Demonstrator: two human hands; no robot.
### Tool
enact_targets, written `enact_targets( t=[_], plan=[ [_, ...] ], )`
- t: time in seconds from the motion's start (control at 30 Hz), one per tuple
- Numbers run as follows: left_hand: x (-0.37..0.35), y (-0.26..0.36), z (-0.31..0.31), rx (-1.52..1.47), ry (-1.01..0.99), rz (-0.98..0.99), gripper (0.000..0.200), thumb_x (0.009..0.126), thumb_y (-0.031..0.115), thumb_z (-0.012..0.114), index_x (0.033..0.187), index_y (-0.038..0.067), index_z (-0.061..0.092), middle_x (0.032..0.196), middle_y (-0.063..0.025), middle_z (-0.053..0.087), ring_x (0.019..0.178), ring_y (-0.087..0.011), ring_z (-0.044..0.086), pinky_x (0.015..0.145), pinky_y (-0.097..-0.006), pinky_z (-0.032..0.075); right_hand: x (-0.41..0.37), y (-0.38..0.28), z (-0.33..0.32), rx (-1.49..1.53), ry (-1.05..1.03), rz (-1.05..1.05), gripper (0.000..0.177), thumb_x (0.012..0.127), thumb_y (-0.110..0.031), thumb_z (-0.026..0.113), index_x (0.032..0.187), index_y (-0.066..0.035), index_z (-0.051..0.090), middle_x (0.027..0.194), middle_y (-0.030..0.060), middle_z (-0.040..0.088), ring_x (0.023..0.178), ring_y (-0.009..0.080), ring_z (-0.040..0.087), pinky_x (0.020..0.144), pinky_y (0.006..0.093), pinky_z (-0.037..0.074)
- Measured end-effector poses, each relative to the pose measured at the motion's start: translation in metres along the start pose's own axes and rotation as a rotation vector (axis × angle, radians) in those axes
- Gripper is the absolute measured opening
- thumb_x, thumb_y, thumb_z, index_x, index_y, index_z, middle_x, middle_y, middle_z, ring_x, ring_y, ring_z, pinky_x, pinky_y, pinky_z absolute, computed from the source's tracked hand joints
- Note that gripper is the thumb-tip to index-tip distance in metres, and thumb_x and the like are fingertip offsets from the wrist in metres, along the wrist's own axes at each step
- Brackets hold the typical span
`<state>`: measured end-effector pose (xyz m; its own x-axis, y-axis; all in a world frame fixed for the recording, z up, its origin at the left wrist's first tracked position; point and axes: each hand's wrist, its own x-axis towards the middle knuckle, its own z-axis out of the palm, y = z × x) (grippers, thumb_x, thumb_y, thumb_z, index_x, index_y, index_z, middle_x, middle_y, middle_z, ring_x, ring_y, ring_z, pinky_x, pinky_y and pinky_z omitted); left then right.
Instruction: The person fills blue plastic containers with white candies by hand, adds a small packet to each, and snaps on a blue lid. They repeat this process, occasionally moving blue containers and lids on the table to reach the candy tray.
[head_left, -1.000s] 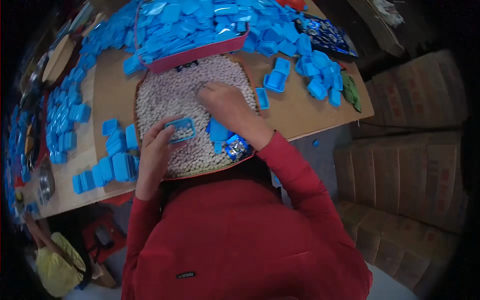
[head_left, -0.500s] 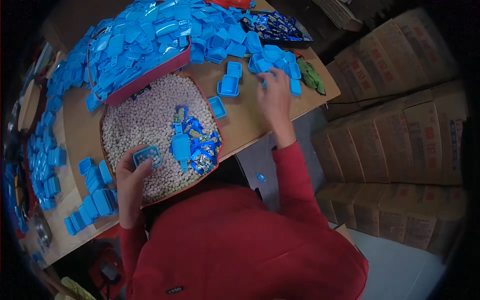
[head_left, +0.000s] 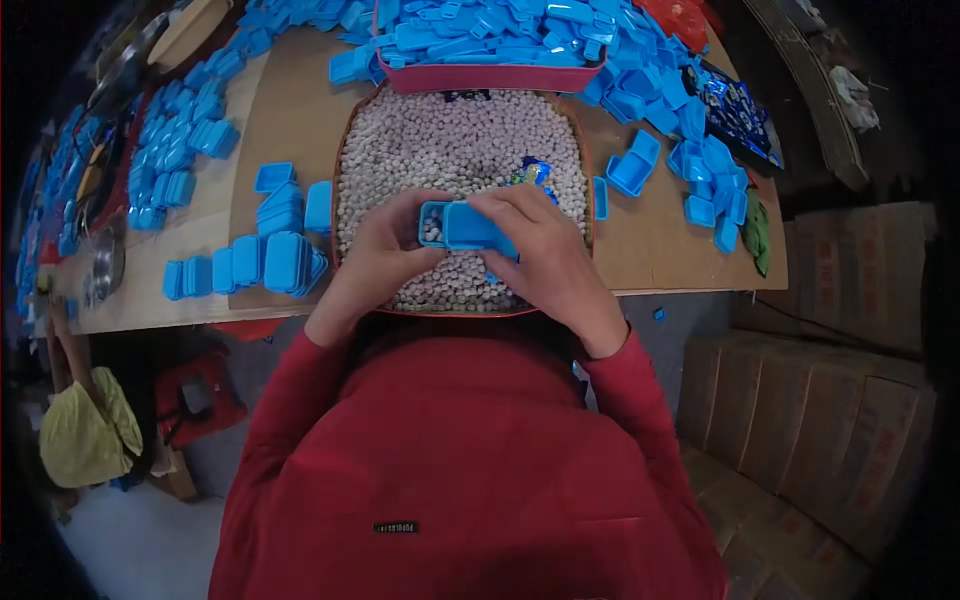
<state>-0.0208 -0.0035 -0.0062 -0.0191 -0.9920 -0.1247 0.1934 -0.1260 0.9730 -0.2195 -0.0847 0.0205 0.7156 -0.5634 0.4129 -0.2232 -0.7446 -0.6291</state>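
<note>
My left hand (head_left: 385, 255) grips a small open blue plastic box (head_left: 432, 222) with white pellets inside, fingers behind it and thumb in front. From the right, my right hand (head_left: 555, 260) holds a blue plastic tray (head_left: 474, 226) between thumb and fingers, its end overlapping the box. Both hands are over a wide shallow bin (head_left: 588, 170) filled with white pellets (head_left: 430, 135). Blue printed sachets (head_left: 535, 172) lie on the pellets, partly hidden behind my right hand.
A pink-walled container (head_left: 490, 79) heaped with blue plastic parts stands behind the bin. Filled-out rows of blue boxes (head_left: 250, 262) sit left; loose blue trays (head_left: 632, 165), a sachet tray (head_left: 742, 115) and green cloth (head_left: 757, 235) lie right. Cartons (head_left: 810, 400) stack beyond. Another person's arm (head_left: 68, 350) shows far left.
My right hand has come from the blue trays at the right to the box, now holding a blue tray. My left hand still holds the pellet box. The camera view has turned.
</note>
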Motion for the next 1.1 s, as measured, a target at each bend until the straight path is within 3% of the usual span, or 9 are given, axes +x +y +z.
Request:
enact_targets(
  t=[0.07, 0.27, 0.47, 0.57, 0.67, 0.87, 0.97, 1.1],
  plan=[
    [-0.002, -0.003, 0.000, 0.041, 0.031, 0.048, 0.053, 0.077, -0.010, 0.062, 0.127, 0.002, 0.051, 0.111, -0.0028, 0.060, 0.102, -0.0092, 0.057, 0.084, -0.0237, 0.049, 0.005, 0.000, 0.008, -0.113, -0.009, -0.089, 0.049, 0.066, -0.001, 0.072, 0.113, -0.004, 0.059, 0.107, 0.0134, 0.060, 0.099, 0.0326, 0.058, 0.081, 0.0409, 0.051],
    [-0.006, -0.009, 0.002, 0.168, 0.050, 0.133, 0.054, 0.078, -0.011, 0.061, 0.128, 0.002, 0.050, 0.109, -0.0023, 0.059, 0.095, -0.0076, 0.058, 0.077, -0.0225, 0.049, 0.006, 0.001, 0.015, -0.015, 0.022, -0.141, 0.053, 0.066, -0.001, 0.077, 0.116, -0.004, 0.059, 0.105, 0.0123, 0.061, 0.096, 0.0320, 0.059, 0.080, 0.0397, 0.049],
    [-0.008, -0.006, 0.005, 0.187, 0.054, 0.237, 0.053, 0.079, -0.010, 0.063, 0.129, 0.002, 0.050, 0.106, -0.0021, 0.060, 0.092, -0.0075, 0.058, 0.074, -0.0225, 0.049, 0.006, -0.009, 0.018, -0.008, 0.070, -0.158, 0.049, 0.066, -0.001, 0.072, 0.114, -0.005, 0.058, 0.105, 0.0115, 0.059, 0.095, 0.0329, 0.057, 0.079, 0.0400, 0.049],
    [-0.008, -0.003, 0.004, 0.102, 0.016, 0.193, 0.051, 0.079, -0.008, 0.066, 0.127, 0.001, 0.051, 0.105, -0.0023, 0.062, 0.093, -0.0082, 0.059, 0.076, -0.0233, 0.050, 0.004, -0.005, 0.013, 0.039, 0.040, -0.103, 0.048, 0.069, -0.001, 0.073, 0.116, -0.005, 0.059, 0.107, 0.0115, 0.059, 0.096, 0.0318, 0.058, 0.080, 0.0371, 0.050],
    [-0.005, -0.003, 0.002, 0.005, -0.015, 0.126, 0.047, 0.079, -0.006, 0.069, 0.123, 0.000, 0.053, 0.105, -0.0030, 0.063, 0.094, -0.0092, 0.060, 0.079, -0.0246, 0.051, -0.001, -0.001, 0.005, 0.432, -0.041, 0.145, 0.048, 0.074, -0.001, 0.072, 0.120, -0.004, 0.059, 0.110, 0.0107, 0.058, 0.098, 0.0280, 0.059, 0.081, 0.0343, 0.049],
    [-0.006, 0.004, -0.003, -0.131, -0.074, 0.011, 0.045, 0.079, -0.004, 0.072, 0.120, -0.002, 0.054, 0.107, -0.0041, 0.064, 0.095, -0.0110, 0.062, 0.082, -0.0263, 0.052, 0.000, 0.005, 0.002, 0.717, -0.100, 0.287, 0.048, 0.080, -0.001, 0.069, 0.126, -0.003, 0.057, 0.114, 0.0062, 0.058, 0.104, 0.0154, 0.058, 0.087, 0.0307, 0.049],
    [-0.006, 0.004, -0.004, -0.156, -0.087, 0.001, 0.045, 0.079, -0.004, 0.072, 0.121, -0.001, 0.054, 0.107, -0.0040, 0.064, 0.096, -0.0112, 0.062, 0.083, -0.0265, 0.052, -0.002, 0.030, -0.003, 1.090, -0.125, 0.430, 0.046, 0.082, 0.001, 0.066, 0.127, 0.000, 0.056, 0.115, 0.0044, 0.057, 0.103, 0.0136, 0.058, 0.089, 0.0291, 0.049],
    [-0.004, 0.006, -0.003, -0.161, -0.063, -0.023, 0.046, 0.078, -0.004, 0.072, 0.121, -0.002, 0.054, 0.107, -0.0038, 0.064, 0.096, -0.0106, 0.062, 0.083, -0.0260, 0.052, 0.004, 0.023, -0.007, 0.927, -0.188, 0.375, 0.047, 0.083, -0.002, 0.066, 0.129, 0.001, 0.055, 0.111, 0.0036, 0.058, 0.102, 0.0125, 0.059, 0.086, 0.0282, 0.050]
  ],
)
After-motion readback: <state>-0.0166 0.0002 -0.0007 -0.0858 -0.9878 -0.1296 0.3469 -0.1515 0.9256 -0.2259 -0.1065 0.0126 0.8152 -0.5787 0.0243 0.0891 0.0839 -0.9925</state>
